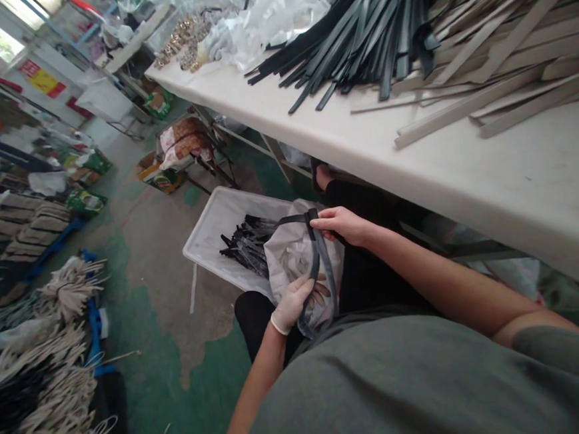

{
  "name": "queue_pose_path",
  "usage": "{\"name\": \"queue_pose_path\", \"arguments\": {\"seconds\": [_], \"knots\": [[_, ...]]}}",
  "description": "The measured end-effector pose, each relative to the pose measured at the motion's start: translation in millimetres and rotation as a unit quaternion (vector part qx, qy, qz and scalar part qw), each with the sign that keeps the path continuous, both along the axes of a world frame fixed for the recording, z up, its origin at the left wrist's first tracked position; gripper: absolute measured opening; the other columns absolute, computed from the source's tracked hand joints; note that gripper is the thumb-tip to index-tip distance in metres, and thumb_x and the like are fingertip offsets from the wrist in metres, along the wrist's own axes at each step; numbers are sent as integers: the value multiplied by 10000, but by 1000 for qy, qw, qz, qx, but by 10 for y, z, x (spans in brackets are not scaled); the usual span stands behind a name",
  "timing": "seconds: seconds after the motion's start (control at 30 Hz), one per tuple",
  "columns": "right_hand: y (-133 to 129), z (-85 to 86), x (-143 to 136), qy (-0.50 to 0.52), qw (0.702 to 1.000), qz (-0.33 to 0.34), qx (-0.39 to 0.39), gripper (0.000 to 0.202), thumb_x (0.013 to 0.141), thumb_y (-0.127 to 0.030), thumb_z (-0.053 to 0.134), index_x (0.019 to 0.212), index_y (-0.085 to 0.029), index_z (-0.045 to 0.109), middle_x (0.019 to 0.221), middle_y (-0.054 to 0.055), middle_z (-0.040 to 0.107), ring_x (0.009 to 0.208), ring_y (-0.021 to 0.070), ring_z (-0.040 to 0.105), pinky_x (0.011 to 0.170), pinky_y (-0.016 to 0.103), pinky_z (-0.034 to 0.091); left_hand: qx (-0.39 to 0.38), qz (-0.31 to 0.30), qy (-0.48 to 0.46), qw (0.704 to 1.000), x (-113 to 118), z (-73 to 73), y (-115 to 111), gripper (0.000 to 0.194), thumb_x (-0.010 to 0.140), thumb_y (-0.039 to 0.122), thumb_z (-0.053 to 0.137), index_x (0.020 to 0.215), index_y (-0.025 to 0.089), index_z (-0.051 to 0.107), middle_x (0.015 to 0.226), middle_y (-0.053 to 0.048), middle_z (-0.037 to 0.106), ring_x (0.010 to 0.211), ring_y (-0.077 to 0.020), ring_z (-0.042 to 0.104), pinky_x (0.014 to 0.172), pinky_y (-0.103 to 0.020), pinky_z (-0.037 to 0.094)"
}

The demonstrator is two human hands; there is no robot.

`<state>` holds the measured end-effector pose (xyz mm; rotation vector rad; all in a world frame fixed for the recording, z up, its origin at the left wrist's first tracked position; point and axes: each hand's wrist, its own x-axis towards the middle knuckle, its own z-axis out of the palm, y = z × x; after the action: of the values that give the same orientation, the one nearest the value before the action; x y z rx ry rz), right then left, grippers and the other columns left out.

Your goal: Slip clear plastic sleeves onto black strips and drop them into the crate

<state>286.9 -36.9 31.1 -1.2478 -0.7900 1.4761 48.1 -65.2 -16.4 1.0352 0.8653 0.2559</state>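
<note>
My right hand (344, 225), bare, pinches a long black strap (315, 263) near its upper bend, thumb against fingers. Lower down, my left hand (292, 304) wears a whitish glove and is closed on the same strap, which hangs in a loop over my lap. Beneath both hands lies a pale cloth or bag (283, 249) with small brownish pieces on it, too blurred to name. Just beyond, a white plastic bin (203, 234) holds a heap of dark straps (249, 247).
On my right, a white-covered table (343, 132) bears black strips (355, 38), beige strips (508, 59), clear plastic and gold-coloured metal parts (183, 41). A cushioned stool (188, 145) stands ahead. Bundled cords (64, 355) lie on the left by a blue pallet (95, 326).
</note>
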Motion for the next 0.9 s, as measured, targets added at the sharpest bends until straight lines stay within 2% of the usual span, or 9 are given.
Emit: {"name": "queue_pose_path", "arguments": {"seconds": [0.07,0.17,0.27,0.33,0.43,0.53,0.67,0.77,0.9], "knots": [[0,36,-56,3,1000,5,21,356,604,-454,809,626,-153,620,512,-37,534,455,64,424,429,207,311,21,25,-5,999,72,80,56,485,787,566,707,1049,159,741,862,-91,743,748,-201,663,711,-297,494],[-1,109,-232,-28,998,31,53,331,617,-444,795,648,-162,624,534,-32,563,473,77,463,453,214,343,68,82,-26,994,259,262,191,470,756,525,753,1071,177,730,916,-84,743,934,-257,673,889,-347,491],[-10,214,-371,-67,993,61,75,310,668,-454,753,654,-180,611,498,-48,521,450,82,441,445,221,331,114,118,-4,986,410,397,283,312,811,478,704,907,183,739,844,-68,727,935,-256,659,933,-355,469],[-13,285,-377,-88,990,33,105,284,687,-440,735,672,-178,624,520,-48,517,467,81,436,458,222,329,132,104,33,985,416,402,259,248,821,429,698,759,191,724,771,-61,701,899,-242,637,922,-340,461],[-13,324,-288,-108,985,-38,133,264,686,-415,737,693,-166,647,575,-36,535,512,81,450,493,226,347,124,61,86,987,265,281,84,252,802,412,713,683,190,707,709,-48,665,781,-201,597,814,-306,466],[-13,241,-197,-131,984,-61,107,280,691,-438,732,697,-168,657,548,-31,538,492,89,448,480,233,340,90,53,93,990,-6,65,-144,338,765,504,730,721,171,692,664,-26,642,642,-151,550,677,-279,451],[-32,78,-157,-225,967,-77,88,333,742,-469,700,597,-182,613,496,-15,539,462,100,437,461,243,332,17,126,43,991,-421,-252,-202,587,745,706,644,863,135,700,633,-24,634,551,-132,546,585,-268,442],[-58,46,-211,-282,949,-88,111,352,795,-468,669,581,-195,608,511,1,559,473,112,443,460,252,339,40,247,81,965,-730,-376,125,611,731,703,660,913,121,699,613,-16,630,506,-118,542,551,-250,436],[-55,120,-443,-299,937,-55,172,322,828,-440,651,624,-191,663,620,21,603,525,127,512,502,264,394,99,347,139,922,-1115,-235,990,511,860,612,568,907,122,703,587,-16,625,484,-109,551,556,-233,450]]}}
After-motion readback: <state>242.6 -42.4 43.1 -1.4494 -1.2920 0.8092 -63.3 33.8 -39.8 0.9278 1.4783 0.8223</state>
